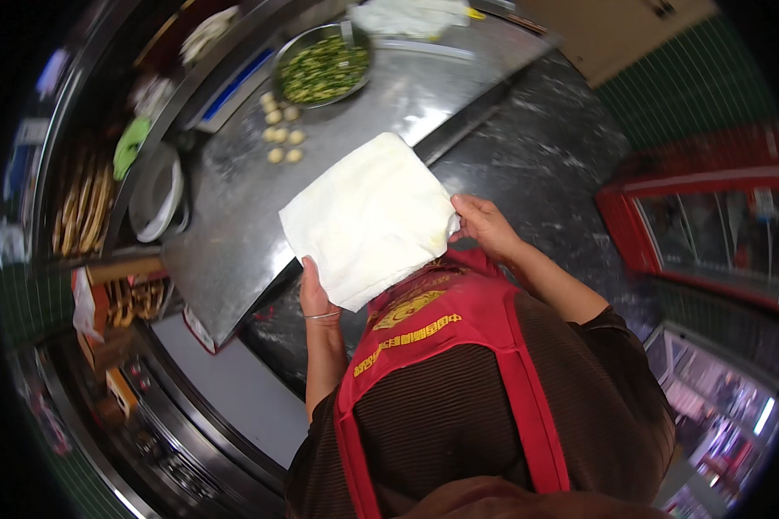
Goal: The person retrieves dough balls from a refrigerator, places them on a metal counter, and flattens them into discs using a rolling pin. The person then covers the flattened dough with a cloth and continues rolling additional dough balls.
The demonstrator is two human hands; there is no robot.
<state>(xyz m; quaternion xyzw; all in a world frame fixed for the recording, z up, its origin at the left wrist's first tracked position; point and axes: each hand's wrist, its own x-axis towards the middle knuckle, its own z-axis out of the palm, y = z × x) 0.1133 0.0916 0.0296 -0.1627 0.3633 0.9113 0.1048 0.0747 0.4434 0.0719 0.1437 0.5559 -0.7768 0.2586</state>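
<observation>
A white sheet of cloth or paper (370,214), folded to a rough rectangle, is held flat in front of my red apron (422,311). My left hand (316,292) grips its near left corner, thumb on top, a thin bangle at the wrist. At the right corner, where the edge is crumpled, my right hand (480,224) pinches it. The sheet hangs over the front edge of a steel worktop (227,181) and hides part of it. Beyond it on the worktop sit several small dough balls (280,135) and a steel bowl of chopped green filling (324,68).
A white plastic bag or cloth (410,18) lies at the worktop's far end. An upright basin (158,194) leans at the left, near a shelf of long fried dough sticks (81,207). A cardboard box (120,292) stands below. A red glass-fronted cabinet (701,214) is at the right.
</observation>
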